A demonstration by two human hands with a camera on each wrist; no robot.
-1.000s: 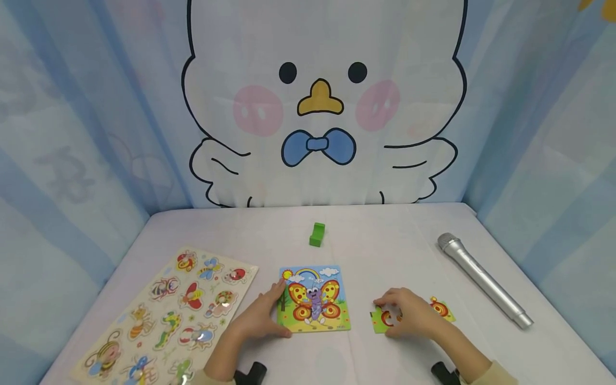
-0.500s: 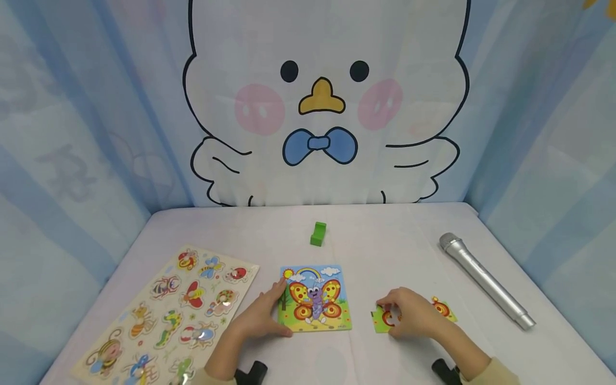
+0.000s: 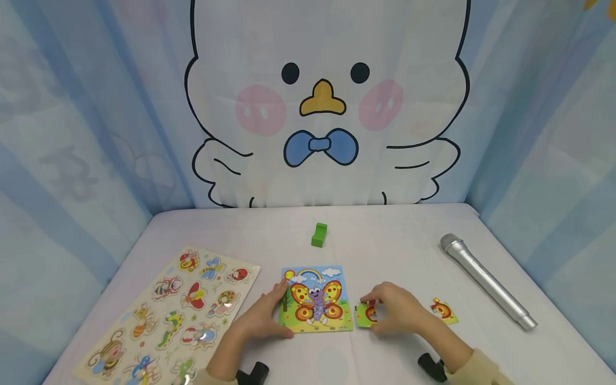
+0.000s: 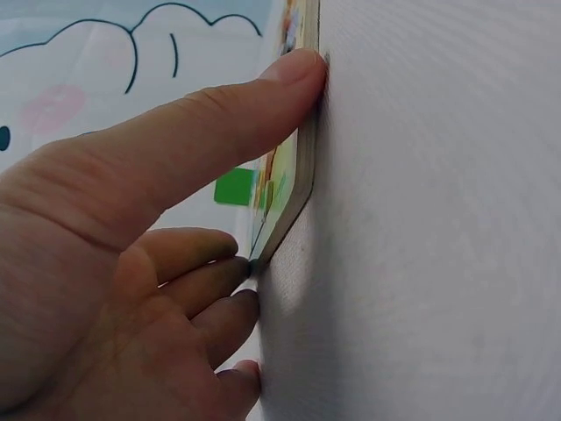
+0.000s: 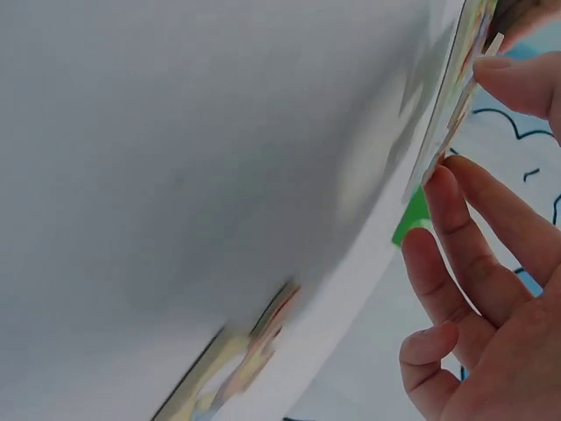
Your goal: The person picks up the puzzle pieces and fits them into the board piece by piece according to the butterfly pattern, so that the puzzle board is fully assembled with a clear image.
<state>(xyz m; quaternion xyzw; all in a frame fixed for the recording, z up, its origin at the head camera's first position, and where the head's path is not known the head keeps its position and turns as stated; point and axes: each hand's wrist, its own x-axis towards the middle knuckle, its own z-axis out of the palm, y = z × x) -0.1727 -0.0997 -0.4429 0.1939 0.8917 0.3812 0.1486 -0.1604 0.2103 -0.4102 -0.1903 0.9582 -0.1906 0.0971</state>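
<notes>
In the head view a square butterfly jigsaw puzzle (image 3: 316,299) lies flat on the table. My left hand (image 3: 260,315) rests along its left side, the thumb at the lower left corner and the fingers by the left edge. The left wrist view has the thumb (image 4: 228,114) touching the board's edge (image 4: 302,167). My right hand (image 3: 399,310) pinches a green jigsaw piece (image 3: 366,315) with a red and orange swirl, just right of the puzzle. In the right wrist view this thin piece (image 5: 460,118) sits tilted between thumb and fingertips, its far part near the puzzle.
Another jigsaw piece (image 3: 444,311) lies right of my right hand. A silver microphone (image 3: 488,280) lies at the right, a small green block (image 3: 319,235) behind the puzzle. The insect picture board (image 3: 173,315) covers the left side. Printed curtains enclose the table.
My right hand has moved left with the jigsaw piece, bringing it close to the puzzle's right edge. The left hand has stayed at the puzzle.
</notes>
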